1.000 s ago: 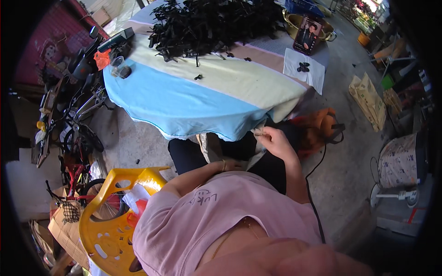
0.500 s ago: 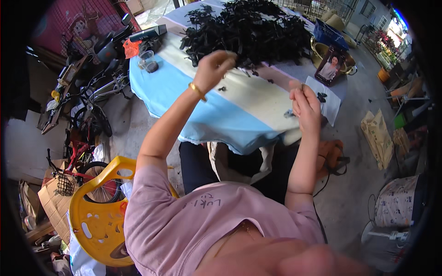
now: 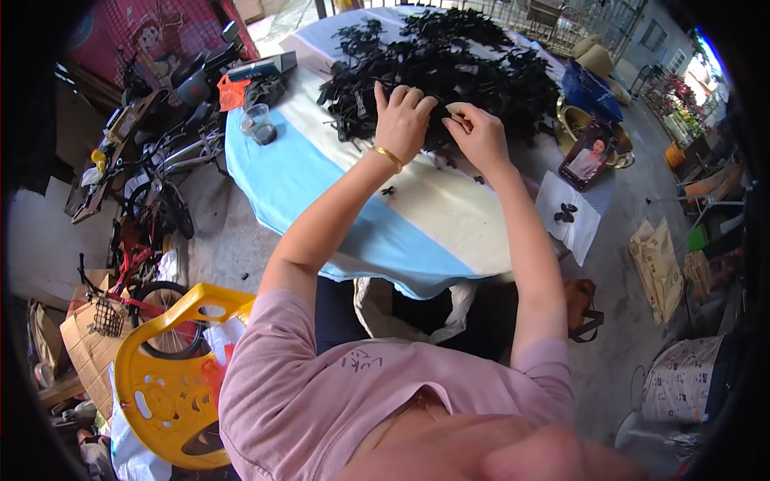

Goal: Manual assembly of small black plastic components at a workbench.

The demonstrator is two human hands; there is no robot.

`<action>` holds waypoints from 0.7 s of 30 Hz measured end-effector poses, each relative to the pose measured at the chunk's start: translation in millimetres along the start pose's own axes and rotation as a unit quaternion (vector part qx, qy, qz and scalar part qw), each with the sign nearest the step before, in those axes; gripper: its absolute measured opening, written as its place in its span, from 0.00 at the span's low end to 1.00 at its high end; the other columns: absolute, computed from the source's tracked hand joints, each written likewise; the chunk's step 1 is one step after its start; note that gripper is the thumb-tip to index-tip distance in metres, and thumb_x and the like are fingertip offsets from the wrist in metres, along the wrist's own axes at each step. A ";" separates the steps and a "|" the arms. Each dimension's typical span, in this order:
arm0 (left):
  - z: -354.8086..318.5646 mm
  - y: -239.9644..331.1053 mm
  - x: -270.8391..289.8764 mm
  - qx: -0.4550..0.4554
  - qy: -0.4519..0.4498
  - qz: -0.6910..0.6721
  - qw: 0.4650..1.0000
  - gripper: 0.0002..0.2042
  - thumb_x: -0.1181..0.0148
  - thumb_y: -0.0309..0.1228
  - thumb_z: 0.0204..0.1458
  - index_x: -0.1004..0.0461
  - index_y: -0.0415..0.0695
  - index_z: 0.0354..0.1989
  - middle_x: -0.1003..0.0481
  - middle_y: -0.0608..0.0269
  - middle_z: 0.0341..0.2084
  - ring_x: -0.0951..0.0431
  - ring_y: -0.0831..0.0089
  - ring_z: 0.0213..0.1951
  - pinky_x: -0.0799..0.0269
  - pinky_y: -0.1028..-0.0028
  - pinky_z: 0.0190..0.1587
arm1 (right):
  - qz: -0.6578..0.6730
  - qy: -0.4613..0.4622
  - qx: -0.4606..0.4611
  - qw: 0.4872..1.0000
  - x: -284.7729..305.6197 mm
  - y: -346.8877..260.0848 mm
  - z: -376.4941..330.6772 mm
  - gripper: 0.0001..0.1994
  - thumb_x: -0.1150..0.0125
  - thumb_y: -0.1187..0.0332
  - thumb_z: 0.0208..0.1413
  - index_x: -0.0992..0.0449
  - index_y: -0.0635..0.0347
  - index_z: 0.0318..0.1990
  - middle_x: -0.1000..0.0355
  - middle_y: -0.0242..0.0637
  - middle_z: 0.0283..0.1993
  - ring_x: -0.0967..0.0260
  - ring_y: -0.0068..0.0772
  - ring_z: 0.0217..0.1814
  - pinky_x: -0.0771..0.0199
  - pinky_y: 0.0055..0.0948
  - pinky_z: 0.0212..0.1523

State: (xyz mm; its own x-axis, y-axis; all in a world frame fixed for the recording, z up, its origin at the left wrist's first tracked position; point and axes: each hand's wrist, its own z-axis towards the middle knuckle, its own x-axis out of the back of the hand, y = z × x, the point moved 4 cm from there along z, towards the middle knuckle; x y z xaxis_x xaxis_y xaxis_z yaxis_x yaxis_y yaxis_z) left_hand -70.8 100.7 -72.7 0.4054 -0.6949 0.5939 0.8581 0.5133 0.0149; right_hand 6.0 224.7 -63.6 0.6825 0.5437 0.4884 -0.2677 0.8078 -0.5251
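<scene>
Black pieces heaped on worktop | left hand and right hand, fingers bent; cannot tell whether either grips | tangling could drag neighbours loose

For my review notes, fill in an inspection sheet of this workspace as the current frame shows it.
Surface: table under a striped cloth.
Job's things: black pile; loose piece in front; dark pieces on a white sheet at right.
Clutter: cup and orange bag at left; phone, gold pot and blue basket at right.
Hands: left hand at the pile's near edge, grip unclear; right hand at the pile, thumb and finger close together, contents unclear.
Cables: nothing clearly seen.
Surroundings: yellow chair and red bicycle at left; paper bag on the floor at right.
</scene>
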 end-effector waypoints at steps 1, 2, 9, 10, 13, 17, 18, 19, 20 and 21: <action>-0.9 -3.0 3.0 0.001 -0.020 -0.038 0.999 0.12 0.44 0.26 0.42 0.29 0.51 0.37 0.30 0.67 0.33 0.34 0.66 0.46 0.52 0.44 0.55 | -0.013 -0.020 0.018 1.000 -3.5 0.7 1.5 0.10 0.37 0.70 0.42 0.27 0.59 0.34 0.31 0.39 0.23 0.33 0.36 0.22 0.33 0.28 0.25; -0.6 -5.8 13.0 -0.002 0.010 -0.055 0.998 0.09 0.46 0.24 0.43 0.27 0.50 0.34 0.29 0.70 0.27 0.30 0.66 0.39 0.49 0.47 0.54 | -0.023 -0.042 0.036 0.998 -8.3 -1.0 1.6 0.11 0.36 0.70 0.42 0.27 0.60 0.35 0.31 0.39 0.23 0.35 0.32 0.20 0.34 0.25 0.24; -22.0 -5.7 19.7 0.004 0.103 -0.227 0.968 0.10 0.48 0.19 0.44 0.27 0.49 0.33 0.30 0.68 0.24 0.28 0.69 0.30 0.56 0.48 0.58 | -0.135 -0.123 0.027 0.983 -30.1 10.2 -12.9 0.10 0.38 0.71 0.41 0.27 0.59 0.34 0.29 0.40 0.26 0.31 0.35 0.25 0.32 0.26 0.27; -24.7 -1.4 21.6 0.006 0.101 -0.228 0.968 0.10 0.48 0.19 0.44 0.27 0.49 0.33 0.30 0.68 0.24 0.28 0.69 0.30 0.56 0.48 0.58 | -0.135 -0.126 0.025 0.983 -27.1 10.4 -14.6 0.10 0.38 0.71 0.41 0.27 0.59 0.34 0.29 0.40 0.26 0.31 0.35 0.25 0.32 0.26 0.27; -32.6 6.7 16.8 -0.012 -0.004 -0.240 0.971 0.12 0.46 0.20 0.42 0.28 0.49 0.36 0.28 0.69 0.28 0.27 0.70 0.33 0.63 0.43 0.58 | 0.070 -0.100 -0.083 0.989 -14.3 10.7 -17.3 0.07 0.41 0.74 0.47 0.27 0.63 0.35 0.29 0.31 0.24 0.35 0.13 0.25 0.35 0.16 0.26; -32.5 14.0 20.0 0.018 -0.047 -0.260 0.964 0.17 0.41 0.27 0.40 0.30 0.50 0.43 0.30 0.65 0.41 0.29 0.69 0.45 0.64 0.40 0.56 | 0.294 -0.046 -0.098 0.950 -6.2 2.8 -17.3 0.05 0.44 0.75 0.51 0.27 0.66 0.35 0.31 0.24 0.26 0.39 0.10 0.23 0.40 0.14 0.23; -33.4 14.9 21.0 0.016 -0.050 -0.262 0.964 0.17 0.41 0.27 0.40 0.30 0.50 0.43 0.30 0.65 0.41 0.29 0.69 0.45 0.64 0.40 0.56 | 0.293 -0.043 -0.102 0.950 -1.4 -4.4 -18.3 0.05 0.44 0.75 0.51 0.27 0.66 0.35 0.31 0.24 0.26 0.39 0.10 0.23 0.40 0.14 0.23; -33.5 14.5 24.2 0.026 -0.019 -0.242 0.970 0.17 0.41 0.28 0.40 0.30 0.49 0.43 0.31 0.63 0.43 0.30 0.68 0.47 0.63 0.40 0.56 | 0.354 -0.053 -0.142 0.923 4.9 -12.4 -19.6 0.05 0.44 0.75 0.51 0.27 0.65 0.36 0.33 0.23 0.25 0.42 0.09 0.21 0.44 0.14 0.21; -32.8 13.9 28.0 0.033 0.013 -0.223 0.974 0.17 0.40 0.28 0.40 0.30 0.49 0.43 0.31 0.60 0.44 0.31 0.66 0.48 0.62 0.40 0.56 | 0.412 -0.061 -0.180 0.891 11.4 -23.1 -21.4 0.06 0.45 0.76 0.51 0.27 0.65 0.37 0.35 0.22 0.23 0.45 0.08 0.20 0.48 0.14 0.20; -33.6 12.6 30.9 0.039 0.013 -0.200 0.979 0.18 0.39 0.28 0.40 0.29 0.48 0.43 0.33 0.59 0.45 0.33 0.62 0.47 0.58 0.48 0.58 | 0.438 -0.031 -0.133 0.889 20.7 -41.2 -22.9 0.05 0.50 0.74 0.54 0.28 0.63 0.34 0.38 0.22 0.19 0.51 0.10 0.15 0.55 0.15 0.17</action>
State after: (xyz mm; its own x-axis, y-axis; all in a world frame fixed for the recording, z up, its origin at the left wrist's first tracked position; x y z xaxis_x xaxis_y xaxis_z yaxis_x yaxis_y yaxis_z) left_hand -36.9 68.8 -81.2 0.0507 -0.8599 0.5079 0.9231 0.2344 0.3047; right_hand 46.7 197.5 -47.8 0.2510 0.9555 -0.1550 -0.5020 -0.0084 -0.8648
